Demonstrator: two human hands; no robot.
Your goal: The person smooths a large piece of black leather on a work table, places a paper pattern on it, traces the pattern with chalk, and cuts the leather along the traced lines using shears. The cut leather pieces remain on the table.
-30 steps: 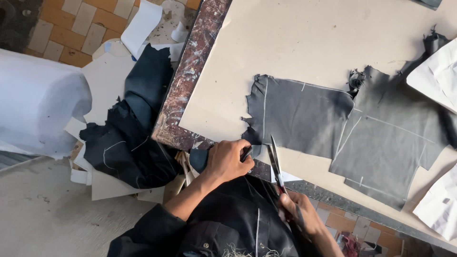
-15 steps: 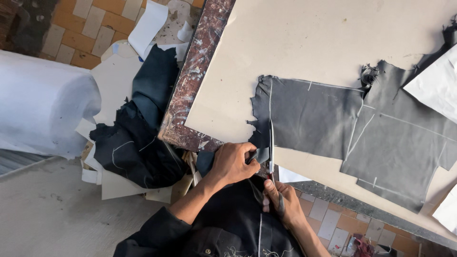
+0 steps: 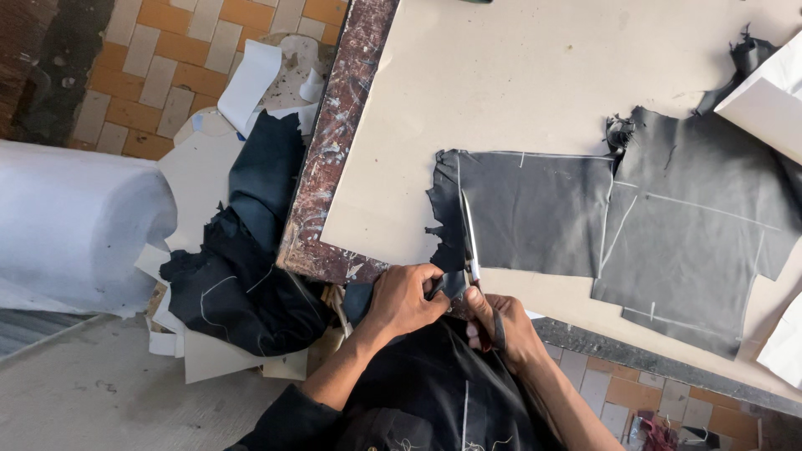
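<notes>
The left hand [image 3: 405, 301] pinched the dark leather sheet [image 3: 535, 213] taut at the bench [image 3: 501, 83] edge. The right hand [image 3: 501, 326], closed around scissors [image 3: 469, 234], ran the blades along its chalk line.

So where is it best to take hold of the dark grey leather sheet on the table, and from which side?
Probably the ragged near-left edge of the dark grey leather sheet, coming from the table's near side. It lies flat, so only an edge can be pinched; the left hand already holds there, beside the scissors.
</notes>
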